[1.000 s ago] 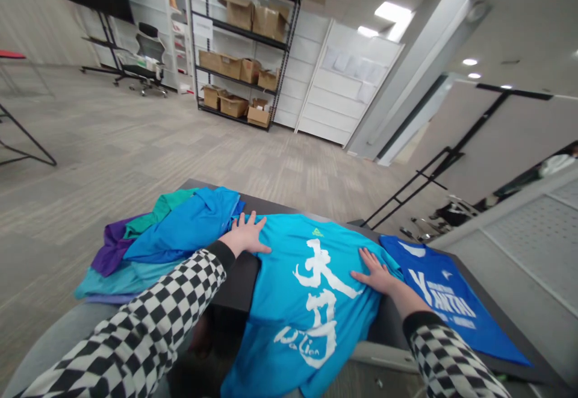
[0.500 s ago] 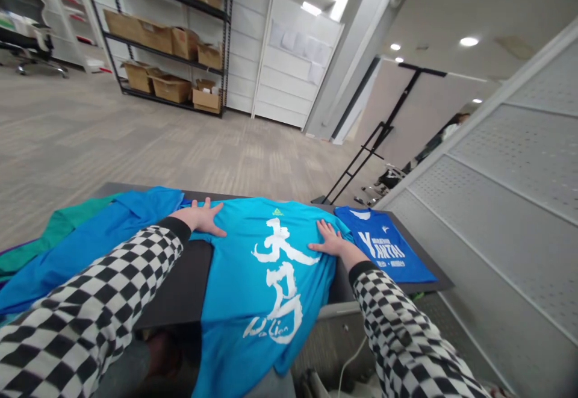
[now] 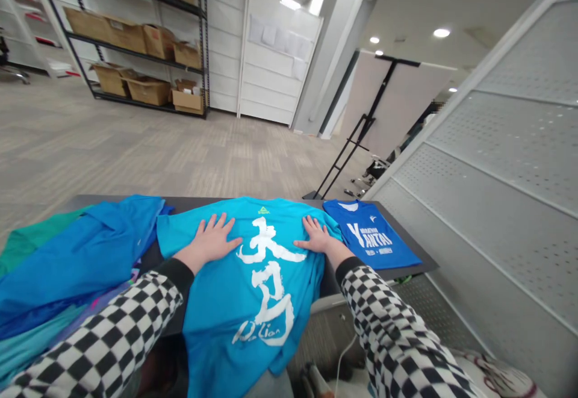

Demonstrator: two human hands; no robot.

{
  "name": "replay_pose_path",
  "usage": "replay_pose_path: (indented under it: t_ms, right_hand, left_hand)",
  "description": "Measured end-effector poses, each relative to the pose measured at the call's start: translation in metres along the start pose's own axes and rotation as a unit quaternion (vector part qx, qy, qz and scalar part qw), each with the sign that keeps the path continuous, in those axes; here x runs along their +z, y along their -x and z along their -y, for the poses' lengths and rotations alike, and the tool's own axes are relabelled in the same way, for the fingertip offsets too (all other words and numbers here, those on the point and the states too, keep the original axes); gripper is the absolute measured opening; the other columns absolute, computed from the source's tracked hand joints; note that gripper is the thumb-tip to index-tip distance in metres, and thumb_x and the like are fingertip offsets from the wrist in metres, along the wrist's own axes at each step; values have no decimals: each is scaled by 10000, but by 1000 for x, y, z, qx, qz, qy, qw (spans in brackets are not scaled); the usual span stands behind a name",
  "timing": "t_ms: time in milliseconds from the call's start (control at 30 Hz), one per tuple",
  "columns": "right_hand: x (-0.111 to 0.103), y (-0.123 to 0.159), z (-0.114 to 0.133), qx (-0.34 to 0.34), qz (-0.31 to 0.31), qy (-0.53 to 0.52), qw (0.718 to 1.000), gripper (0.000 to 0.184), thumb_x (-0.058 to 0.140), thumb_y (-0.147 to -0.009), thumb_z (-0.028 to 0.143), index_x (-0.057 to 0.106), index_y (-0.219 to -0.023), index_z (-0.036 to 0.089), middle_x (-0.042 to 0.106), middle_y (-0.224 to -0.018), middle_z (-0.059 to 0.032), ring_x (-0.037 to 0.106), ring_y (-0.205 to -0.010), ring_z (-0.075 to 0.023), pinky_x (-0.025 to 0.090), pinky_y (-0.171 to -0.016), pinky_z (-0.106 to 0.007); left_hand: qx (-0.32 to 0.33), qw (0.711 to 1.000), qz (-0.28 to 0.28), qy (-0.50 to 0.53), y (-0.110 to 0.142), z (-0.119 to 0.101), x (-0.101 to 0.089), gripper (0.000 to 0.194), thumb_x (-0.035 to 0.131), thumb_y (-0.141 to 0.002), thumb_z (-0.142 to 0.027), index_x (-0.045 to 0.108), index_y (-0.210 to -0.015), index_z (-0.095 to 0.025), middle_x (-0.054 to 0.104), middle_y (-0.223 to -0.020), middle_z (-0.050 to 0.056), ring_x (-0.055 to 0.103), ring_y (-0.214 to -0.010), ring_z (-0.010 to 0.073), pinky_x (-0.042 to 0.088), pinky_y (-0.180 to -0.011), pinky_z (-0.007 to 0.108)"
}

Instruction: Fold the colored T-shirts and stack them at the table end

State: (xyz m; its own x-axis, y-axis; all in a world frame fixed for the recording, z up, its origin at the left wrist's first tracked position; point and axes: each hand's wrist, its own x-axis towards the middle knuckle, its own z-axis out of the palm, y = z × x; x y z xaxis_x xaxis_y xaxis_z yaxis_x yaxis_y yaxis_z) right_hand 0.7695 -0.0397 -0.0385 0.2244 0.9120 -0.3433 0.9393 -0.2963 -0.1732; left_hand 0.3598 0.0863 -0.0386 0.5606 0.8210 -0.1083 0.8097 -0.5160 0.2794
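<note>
A bright blue T-shirt [image 3: 217,292] with large white brush lettering lies across the dark table [image 3: 192,204], its lower part hanging over the near edge. My left hand [image 3: 214,238] rests flat on its upper left, fingers spread, just beside the lettering. On the upper right of the same shirt, near the shoulder, my right hand [image 3: 318,235] lies with fingers apart. Neither hand grips the cloth. Right of it lies a folded darker blue shirt [image 3: 383,229] with white "Yantai" print. The bright shirt's left sleeve is spread out flat.
Blue and green garments [image 3: 85,241] are heaped at the table's left. A grey perforated partition [image 3: 492,163] rises on the right. Beyond the table stand a black easel [image 3: 356,139] and a shelving rack [image 3: 139,55] with cardboard boxes. A white cable [image 3: 342,362] hangs below the table.
My left hand has moved inward and nearer from the left shoulder onto the shirt's upper back. The left sleeve now lies visible and spread. The view has turned slightly to the right.
</note>
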Motion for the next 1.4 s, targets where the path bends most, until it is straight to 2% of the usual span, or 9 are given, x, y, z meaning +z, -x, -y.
replay_pose_path:
  t_ms: [133,267,400,533,867,1067,1200,1300,1400]
  right_hand:
    - [1,8,-27,-45,-139,-115,983,989,485,-1003,850,310,-1812,309,259,-1880,-94,219,-1743,-369,74,-1410,-608]
    - [-11,25,-91,105,-323,-117,933,799,239,-1115,651,386,-1785,241,454,-1786,-151,373,-1680,-362,73,-1396,-667]
    - [-13,38,-169,291,-203,-45,934,827,286,-1089,710,353,-1802,297,225,-1891,-97,210,-1733,-425,100,-1361,-750]
    - [-9,36,-224,331,-127,-21,935,905,261,-1069,793,193,-1841,324,66,-1919,-62,108,-1759,-396,112,-1360,-745]
    - [-11,36,-264,321,-132,-5,938,919,203,-1061,831,199,-1838,340,67,-1920,-31,108,-1759,-376,117,-1368,-724]
    - [-47,27,-243,328,-77,70,939,866,271,-1102,720,270,-1824,243,142,-1905,-139,156,-1734,-454,87,-1345,-771]
    - [-66,11,-160,183,-216,120,952,687,333,-1133,414,369,-1776,175,269,-1865,-186,204,-1723,-420,54,-1364,-727]
    - [-41,5,-81,44,-262,53,963,651,278,-1162,459,414,-1754,224,441,-1792,-158,341,-1681,-358,108,-1395,-625]
    - [-2,4,-34,8,-178,0,984,809,374,-1121,700,374,-1781,232,359,-1839,-141,301,-1705,-385,181,-1390,-595]
  left_hand:
    - [7,997,-79,-17,13,-1,27,919,450,-1039,-794,425,-1771,-240,261,-1872,128,167,-1742,454,94,-1382,672]
    - [19,996,-91,-10,9,7,31,915,465,-1025,-809,456,-1757,-261,283,-1868,113,179,-1742,443,92,-1387,660]
    - [13,995,-98,-8,7,9,32,923,459,-1015,-832,465,-1752,-275,300,-1861,102,193,-1740,440,113,-1386,669]
    - [10,995,-99,-27,7,8,35,931,452,-1012,-833,449,-1759,-277,287,-1864,94,186,-1743,429,108,-1392,660]
    - [10,993,-103,-54,2,14,41,976,428,-987,-855,467,-1751,-248,320,-1855,121,213,-1730,453,142,-1378,669]
    - [10,995,-88,-49,8,6,32,949,426,-1016,-827,426,-1771,-252,288,-1868,105,188,-1740,435,118,-1387,648]
    - [7,996,-78,-51,10,3,28,924,420,-1037,-805,410,-1778,-252,260,-1874,106,173,-1744,439,112,-1385,658]
    - [9,996,-73,-40,9,2,27,930,438,-1034,-806,409,-1778,-248,240,-1878,109,164,-1746,441,97,-1386,662]
    - [5,997,-72,-23,9,3,26,928,459,-1028,-801,413,-1776,-255,240,-1879,112,153,-1749,439,82,-1387,663]
